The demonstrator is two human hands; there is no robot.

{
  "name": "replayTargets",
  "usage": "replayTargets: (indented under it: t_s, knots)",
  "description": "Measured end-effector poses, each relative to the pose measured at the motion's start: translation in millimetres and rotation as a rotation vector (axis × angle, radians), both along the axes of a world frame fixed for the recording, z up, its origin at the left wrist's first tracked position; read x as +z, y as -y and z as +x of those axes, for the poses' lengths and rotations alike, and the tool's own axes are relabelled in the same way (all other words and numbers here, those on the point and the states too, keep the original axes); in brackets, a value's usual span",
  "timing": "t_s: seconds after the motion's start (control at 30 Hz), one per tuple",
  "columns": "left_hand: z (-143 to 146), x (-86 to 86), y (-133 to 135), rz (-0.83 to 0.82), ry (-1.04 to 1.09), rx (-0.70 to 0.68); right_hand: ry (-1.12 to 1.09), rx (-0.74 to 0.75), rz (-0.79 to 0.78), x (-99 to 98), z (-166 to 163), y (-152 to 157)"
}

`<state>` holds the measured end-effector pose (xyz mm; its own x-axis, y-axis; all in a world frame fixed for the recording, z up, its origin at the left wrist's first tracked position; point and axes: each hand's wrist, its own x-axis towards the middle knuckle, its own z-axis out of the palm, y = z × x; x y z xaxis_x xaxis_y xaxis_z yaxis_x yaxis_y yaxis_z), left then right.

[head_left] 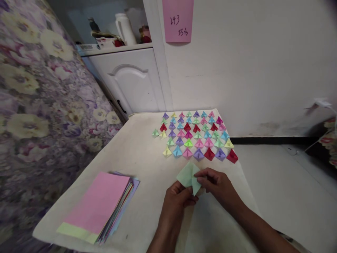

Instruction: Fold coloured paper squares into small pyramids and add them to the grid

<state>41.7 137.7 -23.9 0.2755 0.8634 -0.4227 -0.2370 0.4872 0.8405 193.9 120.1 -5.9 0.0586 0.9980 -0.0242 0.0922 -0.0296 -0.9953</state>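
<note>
Green folded paper (187, 175): left hand (177, 197) gripping below, right hand (216, 182) pinching right edge.

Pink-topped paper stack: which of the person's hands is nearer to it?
Left. The left hand is to the right of the paper stack, not touching it; the right hand is farther right, beyond the left.

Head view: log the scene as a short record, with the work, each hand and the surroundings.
Work: pale green folded paper, held up
Left hand: gripping its lower edge
Right hand: pinching its right side
Far part of table: rows of small multicoloured folded paper pieces
Near left: stack of coloured paper sheets, pink uppermost
Wall: pink sign handwritten "243"
Left side: floral fabric
</note>
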Motion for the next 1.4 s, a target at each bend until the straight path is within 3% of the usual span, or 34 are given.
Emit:
replayTargets:
  t_s: [0.3, 0.5, 0.67, 0.97, 1.4]
  knots:
    - [-3, 5.6, 1, 0.035, 0.015, -0.016, 0.083, 0.116, 0.072, 9.0, 9, 2]
    - [-1, 5.4, 5, 0.102, -0.056, -0.09, -0.042, -0.015, 0.018, 1.8, 0, -3]
    - [4, 7.2, 7, 0.157, -0.034, -0.032, -0.169, -0.045, -0.014, -2.5, -3, -3]
    - [4, 3.3, 8, 0.159, 0.033, 0.005, -0.03, -0.099, 0.035, -1.3, -5, 0]
    - [5, 1.6, 11, 0.153, 0.007, -0.064, -0.386, 0.064, -0.079, -1.8, 1, -2]
